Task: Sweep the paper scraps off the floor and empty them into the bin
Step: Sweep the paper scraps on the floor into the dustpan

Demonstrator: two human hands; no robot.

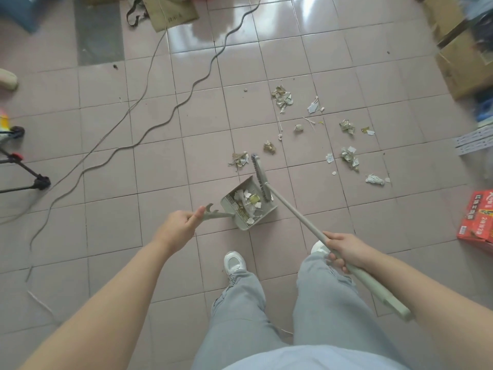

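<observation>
Both our hands are busy just above our knees. Our right hand (344, 249) is wrapped firmly around the broom handle (298, 214), well down from its upper end, which juts out past our right forearm; gripping low like this gives us short, controlled strokes. Our left hand (181, 225) is clenched on the dustpan's handle (213, 213), thumb on top, tilting the dustpan (249, 202) so its open lip meets the tile and faces away from us toward the mess.

From the right hand the shaft runs forward and left to the broom head (260, 176), which stands right at the pan's mouth, its near end over the tray. We judge it is placed there to pen in the scraps already gathered (248, 200), piled against the comb at the back wall.

Beyond the lip, one clump (238, 159) lies just beside the broom's far tip, and the remaining paper scraps (346, 156) are scattered ahead and to the right across several tiles. So the job looks partly done; no bin shows in view.

For room, open floor surrounds the scraps. To the left, cables (170, 113) snake across the tiles and a tripod foot (40, 181) sits well apart. On the right, a red carton (477, 217) and cardboard boxes (464, 68) line the edge, close enough to the outermost scraps that wide strokes there could knock them.
</observation>
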